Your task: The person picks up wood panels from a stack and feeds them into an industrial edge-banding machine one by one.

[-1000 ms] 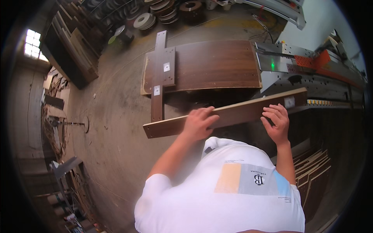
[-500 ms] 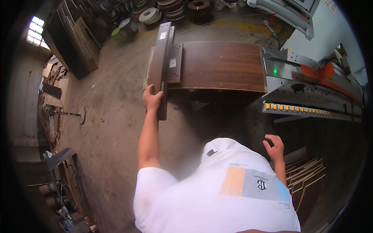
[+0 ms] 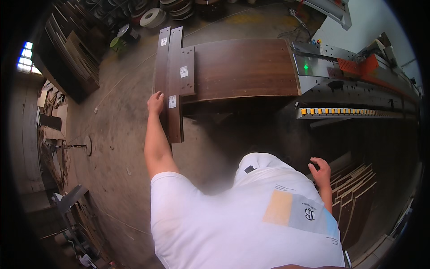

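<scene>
Two long brown boards [image 3: 162, 62] lie side by side over the left end of a wide brown panel [image 3: 242, 69]. My left hand [image 3: 155, 103] is at the outer edge of the leftmost board, fingers curled onto it. White labels show on both long boards and on a shorter drilled board [image 3: 188, 78] lying against them on the right. Away from the boards, my right hand [image 3: 320, 172] hangs at my right side with nothing in it, the thumb apart from the bent fingers.
A machine bed [image 3: 331, 96] with a row of yellow rollers [image 3: 342, 111] adjoins the panel's right end. Upright brown panels [image 3: 358, 193] stand low on the right. Sheets [image 3: 74, 58] lean at the far left, and edging rolls [image 3: 152, 18] sit at the back.
The outer long board has moved off the one beside it, uncovering that board and its label. My left hand moved with it to its outer edge. The view has shifted slightly.
</scene>
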